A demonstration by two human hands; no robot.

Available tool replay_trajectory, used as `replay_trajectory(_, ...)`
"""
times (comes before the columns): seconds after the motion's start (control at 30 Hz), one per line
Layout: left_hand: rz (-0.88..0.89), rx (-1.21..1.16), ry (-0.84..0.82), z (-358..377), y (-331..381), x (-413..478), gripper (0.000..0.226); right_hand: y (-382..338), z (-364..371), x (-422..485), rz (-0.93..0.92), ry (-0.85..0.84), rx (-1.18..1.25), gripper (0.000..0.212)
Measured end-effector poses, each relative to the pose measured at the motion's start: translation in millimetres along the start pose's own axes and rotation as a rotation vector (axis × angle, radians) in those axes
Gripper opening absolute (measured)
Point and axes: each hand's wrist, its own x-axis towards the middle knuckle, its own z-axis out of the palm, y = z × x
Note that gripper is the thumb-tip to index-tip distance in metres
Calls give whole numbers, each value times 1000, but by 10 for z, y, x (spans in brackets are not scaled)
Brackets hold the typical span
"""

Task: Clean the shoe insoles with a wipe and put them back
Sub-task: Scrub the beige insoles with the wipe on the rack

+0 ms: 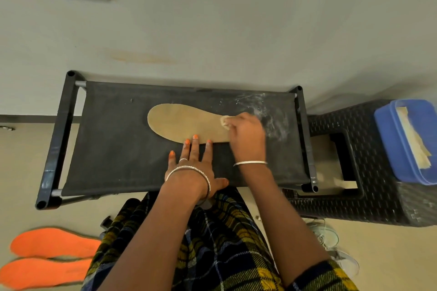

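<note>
The black fabric worktop (113, 144), stretched over a dark tube frame, is standing against the wall and carrying the job. A dark woven stool (369, 196) is sitting to its right, bearing a blue plastic box (387, 134) with pale strips inside; the box is running off the picture's edge. Two orange insoles (54, 242) are lying on the floor at the lower left, partly cut off. A tan insole (184, 120), flat and smooth, is lying lengthwise on the worktop.

The left hand (194, 168) is lying flat with fingers spread, its fingertips pressing the insole's near edge. The right hand (247, 134) is curling around a crumpled pale wipe (225, 123), pressing it on the insole's right end, which it is hiding. Pale shoes (331, 236) are peeking out beside the right forearm, blurred.
</note>
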Motion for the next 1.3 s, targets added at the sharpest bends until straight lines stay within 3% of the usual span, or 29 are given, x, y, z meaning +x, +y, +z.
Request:
replay_trajectory(0.1,-5,15,19,-19,7,-14,97,357,-87,0,168,81,-5,16)
replay_trajectory(0.17,-10,48,64,-44,50,-27,92,400,-85,-49,184,90,-25,15)
replay_trajectory(0.33,25,123,290,-70,273,-7,73,363,-139,-250,142,55,-35,14)
replay_trajectory(0.47,40,87,510,-56,501,62,51,464,-301,-318,245,-41,78,11)
replay_trajectory(0.53,57,43,632,-37,612,114,43,509,-450,-324,378,-61,215,10)
replay_trajectory(0.7,58,17,717,66,760,291,41,614,-829,-250,817,117,853,18)
replay_trajectory(0.9,33,117,831,60,693,459,32,585,-992,-242,1101,111,1343,18)
replay_trajectory(1.1,62,226,1029,129,610,454,10,560,-1202,-307,1220,121,1491,17)
replay_trajectory(1.3,111,-63,1147,95,582,-106,9,368,-1488,-483,1258,31,1510,18)
